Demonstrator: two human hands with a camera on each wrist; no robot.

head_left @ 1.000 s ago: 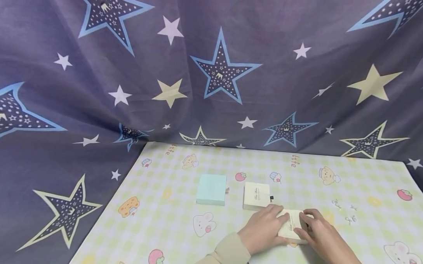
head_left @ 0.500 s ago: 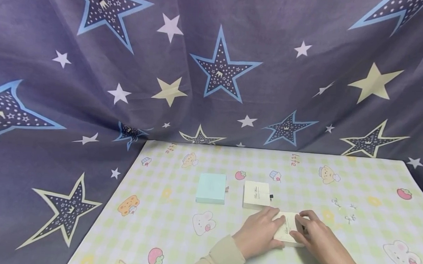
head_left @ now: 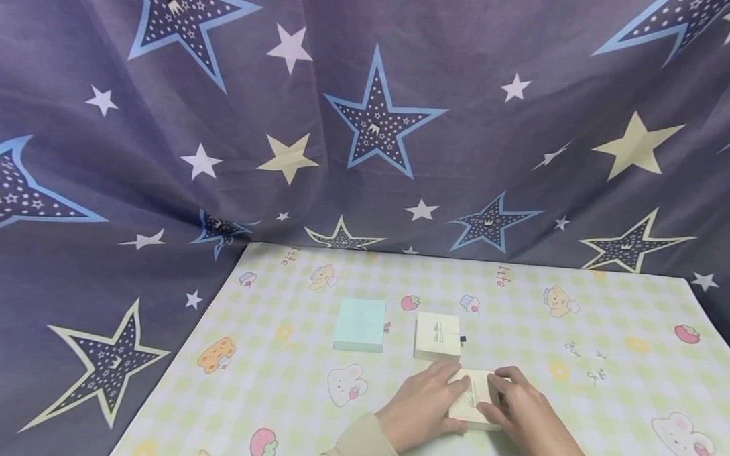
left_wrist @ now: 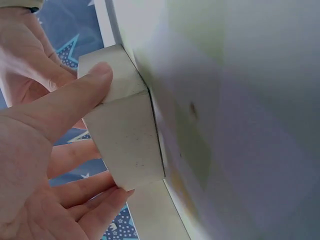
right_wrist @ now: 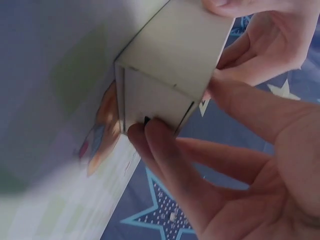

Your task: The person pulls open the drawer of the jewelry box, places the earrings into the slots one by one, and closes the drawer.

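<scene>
A cream drawer box (head_left: pixel 466 400) with dark lettering on its lid lies on the table between both hands. My left hand (head_left: pixel 419 406) grips its left end, thumb on the near side and fingers at the far side. At the right end is my right hand (head_left: pixel 524 411), its thumb on the lid's edge. In the right wrist view, curled fingertips (right_wrist: pixel 162 135) touch the drawer front (right_wrist: pixel 150 95) beside a small black tab (right_wrist: pixel 147 120). The drawer front sits about level with the sleeve. Just behind stands a second cream box (head_left: pixel 437 334), its black tab facing right.
A mint-green box (head_left: pixel 359 324) with a pinkish tab stands further left. Several small silvery trinkets (head_left: pixel 596 376) lie on the right. The table has a checked cloth (head_left: pixel 287 393) with printed cartoons, and a starry curtain (head_left: pixel 346 66) hangs behind it.
Both hands have slid the cream drawer box leftward and slightly nearer, keeping hold of its two ends. The second cream box and the mint-green box have stayed put.
</scene>
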